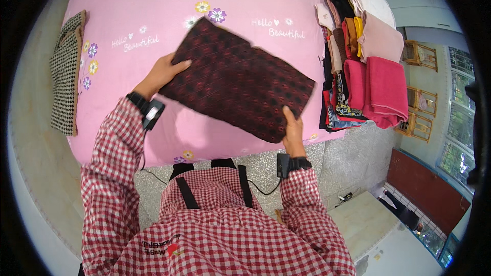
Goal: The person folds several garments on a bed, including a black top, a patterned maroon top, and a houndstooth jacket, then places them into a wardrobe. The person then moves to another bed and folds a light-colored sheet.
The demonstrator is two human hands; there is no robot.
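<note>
A folded dark red and black patterned cloth [238, 80] is held up over a pink flowered sheet [130, 73], tilted down towards the right. My left hand [165, 73] grips its left edge, thumb on top and fingers underneath. At the lower right corner, my right hand [293, 128] pinches the cloth the same way, thumb uppermost. The fingers beneath the cloth are hidden. Stacks of folded clothes lie at the sheet's right side, among them a bright pink folded towel [385, 92], a pale pink folded cloth [381, 38] and a white one [370, 4].
A folded black-and-white checked cloth with a tan edge [65, 76] lies at the sheet's left side. Wooden chairs [422, 101] stand beyond the clothes stacks. Cables run from the devices on both wrists. Speckled floor [341, 161] shows below the sheet's near edge.
</note>
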